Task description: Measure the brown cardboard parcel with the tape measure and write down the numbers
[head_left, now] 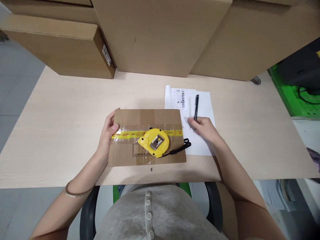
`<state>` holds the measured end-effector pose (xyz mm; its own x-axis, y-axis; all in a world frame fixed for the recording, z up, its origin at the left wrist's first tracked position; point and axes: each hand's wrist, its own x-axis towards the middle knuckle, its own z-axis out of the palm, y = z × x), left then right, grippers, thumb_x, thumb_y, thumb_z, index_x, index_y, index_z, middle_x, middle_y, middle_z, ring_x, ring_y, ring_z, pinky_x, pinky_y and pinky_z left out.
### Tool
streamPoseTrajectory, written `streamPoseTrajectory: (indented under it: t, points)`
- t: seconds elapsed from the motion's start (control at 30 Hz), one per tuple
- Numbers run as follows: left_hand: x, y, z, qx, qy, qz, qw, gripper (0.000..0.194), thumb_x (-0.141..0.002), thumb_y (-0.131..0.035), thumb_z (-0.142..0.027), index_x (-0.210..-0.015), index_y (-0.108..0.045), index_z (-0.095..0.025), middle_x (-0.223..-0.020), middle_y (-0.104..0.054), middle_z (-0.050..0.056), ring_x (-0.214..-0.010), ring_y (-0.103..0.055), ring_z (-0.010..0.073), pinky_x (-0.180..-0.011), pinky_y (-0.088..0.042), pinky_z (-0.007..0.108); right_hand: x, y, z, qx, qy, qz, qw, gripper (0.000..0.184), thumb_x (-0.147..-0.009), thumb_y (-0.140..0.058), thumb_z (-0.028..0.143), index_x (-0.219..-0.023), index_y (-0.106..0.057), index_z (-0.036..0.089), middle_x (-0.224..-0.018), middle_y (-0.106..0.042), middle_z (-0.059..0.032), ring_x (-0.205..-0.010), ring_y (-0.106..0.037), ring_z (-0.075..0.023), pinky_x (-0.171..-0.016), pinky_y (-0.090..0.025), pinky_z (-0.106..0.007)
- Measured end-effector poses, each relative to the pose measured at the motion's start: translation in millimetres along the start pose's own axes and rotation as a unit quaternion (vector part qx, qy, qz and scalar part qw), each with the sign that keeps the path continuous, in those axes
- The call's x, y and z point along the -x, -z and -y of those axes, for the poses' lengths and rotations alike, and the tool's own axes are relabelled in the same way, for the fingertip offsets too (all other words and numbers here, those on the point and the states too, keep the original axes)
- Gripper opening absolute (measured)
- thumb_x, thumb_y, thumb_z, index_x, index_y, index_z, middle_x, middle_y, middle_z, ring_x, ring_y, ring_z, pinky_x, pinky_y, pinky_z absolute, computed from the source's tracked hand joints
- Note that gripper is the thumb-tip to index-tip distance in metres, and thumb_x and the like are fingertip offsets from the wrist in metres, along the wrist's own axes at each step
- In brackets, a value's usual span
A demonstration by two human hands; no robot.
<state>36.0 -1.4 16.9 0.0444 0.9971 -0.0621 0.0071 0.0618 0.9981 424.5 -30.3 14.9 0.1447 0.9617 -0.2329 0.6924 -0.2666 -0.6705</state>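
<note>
A flat cardboard parcel (147,116) with yellow printed tape across it lies on the table in front of me. A yellow tape measure (155,141) with a black wrist strap (180,148) rests on top of it. My left hand (108,133) grips the parcel's left edge, thumb on top. My right hand (203,128) rests on a white sheet of paper (206,106) to the right of the parcel, fingers pinched round the lower end of a black pen (196,105) that points away from me.
Large cardboard boxes (160,36) line the back of the light wooden table (62,113); a smaller one (62,50) stands at the back left. A green crate (295,93) sits off the table's right side. My chair and lap are below the table's front edge.
</note>
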Motion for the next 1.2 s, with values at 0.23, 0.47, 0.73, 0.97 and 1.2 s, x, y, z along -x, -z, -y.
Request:
streamPoseTrajectory:
  t: [0.23,0.47,0.73,0.97,1.2]
  points:
    - [-1,6.4,-5,-0.056,-0.063,0.022,0.996,0.062,-0.091,-0.071,-0.063,-0.146,-0.061,-0.038,-0.16,-0.058,0.003,-0.151,-0.049,0.0337,-0.126,-0.039,0.05,11,-1,38,0.244,-0.043,0.002,0.969,0.048,-0.097,-0.059,0.043,-0.054,-0.053,0.023,-0.056,-0.064,-0.0085,-0.063,-0.063,-0.0252,-0.059,-0.03,-0.033]
    - [-3,16.7,-17,-0.152,-0.12,0.116,0.974,0.043,-0.104,-0.054,-0.057,-0.134,-0.072,-0.033,-0.147,-0.067,0.004,-0.148,-0.051,0.0293,-0.132,-0.03,0.049,44,13,101,0.262,0.096,-0.145,0.949,0.047,-0.107,-0.038,0.047,-0.107,-0.074,0.017,-0.107,-0.079,-0.0165,-0.092,-0.073,-0.0311,-0.074,-0.048,-0.04]
    - [-14,23.8,3,0.005,-0.053,0.193,0.98,0.071,-0.105,-0.019,-0.072,-0.134,-0.072,-0.036,-0.156,-0.058,0.003,-0.154,-0.042,0.0335,-0.127,-0.035,0.055,82,-19,140,0.201,0.351,-0.031,0.914,0.064,-0.094,-0.064,0.068,-0.13,-0.066,0.014,-0.137,-0.071,-0.0222,-0.137,-0.06,-0.0423,-0.121,-0.038,-0.068]
    - [-12,23.1,-3,0.07,0.008,0.225,0.972,0.074,-0.1,-0.022,-0.08,-0.133,-0.073,-0.038,-0.161,-0.053,-0.001,-0.16,-0.031,0.0359,-0.131,-0.024,0.057,71,-28,172,0.005,0.28,0.136,0.95,0.045,-0.096,-0.072,0.046,-0.134,-0.056,0.028,-0.123,-0.076,-0.0088,-0.098,-0.078,-0.0265,-0.079,-0.065,-0.041]
    - [-17,22.1,6,0.113,-0.022,0.221,0.969,0.069,-0.1,-0.037,-0.077,-0.134,-0.07,-0.027,-0.149,-0.064,0.009,-0.15,-0.046,0.0382,-0.127,-0.032,0.056,41,-58,212,0.017,0.452,0.104,0.886,0.043,-0.102,-0.064,0.023,-0.144,-0.058,0.03,-0.141,-0.071,-0.006,-0.127,-0.069,-0.024,-0.109,-0.056,-0.042]
